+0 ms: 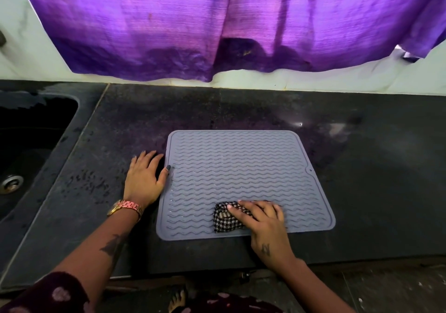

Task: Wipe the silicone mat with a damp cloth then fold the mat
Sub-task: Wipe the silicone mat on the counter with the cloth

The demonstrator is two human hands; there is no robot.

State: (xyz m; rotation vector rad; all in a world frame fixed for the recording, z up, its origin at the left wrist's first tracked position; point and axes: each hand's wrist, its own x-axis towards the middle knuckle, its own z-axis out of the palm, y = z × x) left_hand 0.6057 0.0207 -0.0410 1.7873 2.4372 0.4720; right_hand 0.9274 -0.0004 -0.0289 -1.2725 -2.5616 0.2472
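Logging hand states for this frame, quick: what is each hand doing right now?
Left hand: open, flat on the countertop, thumb on the silicone mat edge.
Right hand: open, straight fingers pressing the checkered cloth onto the mat.

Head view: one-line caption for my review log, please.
Right hand presses a checked cloth on the grey silicone mat near its front edge; left hand rests at the mat's left edge.
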